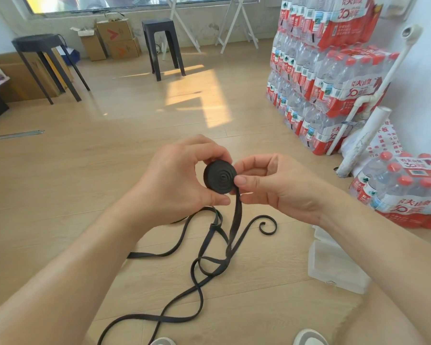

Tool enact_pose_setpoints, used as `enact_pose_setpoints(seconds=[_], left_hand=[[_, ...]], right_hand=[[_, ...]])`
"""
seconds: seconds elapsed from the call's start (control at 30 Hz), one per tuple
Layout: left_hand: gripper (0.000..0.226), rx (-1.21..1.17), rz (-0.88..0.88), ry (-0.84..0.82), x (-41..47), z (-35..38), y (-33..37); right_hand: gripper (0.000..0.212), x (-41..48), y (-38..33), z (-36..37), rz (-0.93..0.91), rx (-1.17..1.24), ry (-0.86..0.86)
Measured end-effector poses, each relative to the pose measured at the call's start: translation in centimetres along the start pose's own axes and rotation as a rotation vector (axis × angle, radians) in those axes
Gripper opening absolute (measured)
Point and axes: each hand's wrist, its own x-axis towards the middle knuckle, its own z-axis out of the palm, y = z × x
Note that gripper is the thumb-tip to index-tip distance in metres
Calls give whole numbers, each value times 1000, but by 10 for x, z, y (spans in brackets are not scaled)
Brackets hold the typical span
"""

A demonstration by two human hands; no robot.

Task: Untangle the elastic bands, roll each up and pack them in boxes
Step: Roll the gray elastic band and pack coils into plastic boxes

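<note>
Because a wound band would spring open if it was let free, the left hand (182, 178) grips the black roll (219, 176) with fingers curled over its top edge and thumb under it, in the air above the wooden floor (85, 195), at the middle of the scene. The right hand (271, 189) pinches the band just where it leaves the roll on the right side, thumb in front; I judge this is to keep tension and to guide the next turn flat. The roll is a tight flat disc, matte, and its side shows a neat spiral of thin layers. From it the loose tail (234, 220) hangs down to the floor, a narrow flat strap, soft and limp. Near the person it lies in crossing loops (228, 252), and a little to the right one free end (262, 226) curls like a small hook. Whether this is one band or several I cannot tell. On the near right a translucent plastic box (334, 267), rectangular with rounded corners, waits partly hidden by the right forearm, probably for the finished roll; if its lid is open I cannot tell.
</note>
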Motion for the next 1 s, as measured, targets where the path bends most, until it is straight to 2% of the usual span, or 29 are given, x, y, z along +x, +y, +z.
enact_pose_setpoints(seconds=[0.13,0.3,0.53,0.73,1.0], left_hand=[[49,66,18,49,0,2,-1],[48,137,56,71,1,4,-2],[51,126,37,83,1,6,0],[61,133,-36,-32,0,9,6],[65,-9,-78,-129,-1,11,5]], right_hand=[[34,-1,0,1,-3,-77,71],[41,0,3,4,-8,-26,97],[35,0,2,9,-27,75,88],[33,0,4,8,-46,37,55],[34,-2,-2,6,-53,-13,16]])
